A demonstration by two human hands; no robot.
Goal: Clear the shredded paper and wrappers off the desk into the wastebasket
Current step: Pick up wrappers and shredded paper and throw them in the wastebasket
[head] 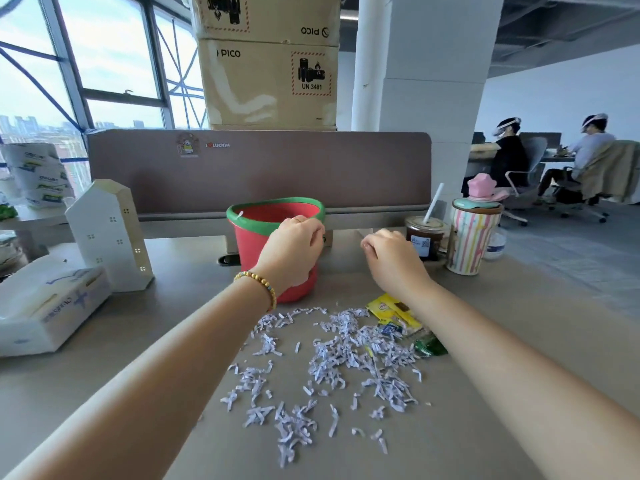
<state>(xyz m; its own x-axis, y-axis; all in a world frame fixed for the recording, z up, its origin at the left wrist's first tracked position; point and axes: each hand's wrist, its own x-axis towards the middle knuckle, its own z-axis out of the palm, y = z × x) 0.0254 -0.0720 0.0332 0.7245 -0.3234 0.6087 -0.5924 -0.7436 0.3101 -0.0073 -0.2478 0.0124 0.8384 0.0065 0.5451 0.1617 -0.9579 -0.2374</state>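
1. Left hand (298, 245) rests on the near rim of the red wastebasket (256, 237), fingers curled over its green edge.
2. Right hand (389, 252) hovers just right of it, fingers curled; whether they pinch anything I cannot tell.
3. Shredded paper (332, 368) and wrappers (398, 315) lie on the near worktop (502, 341).

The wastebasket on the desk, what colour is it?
The wastebasket is red with a green rim, seen in the head view.
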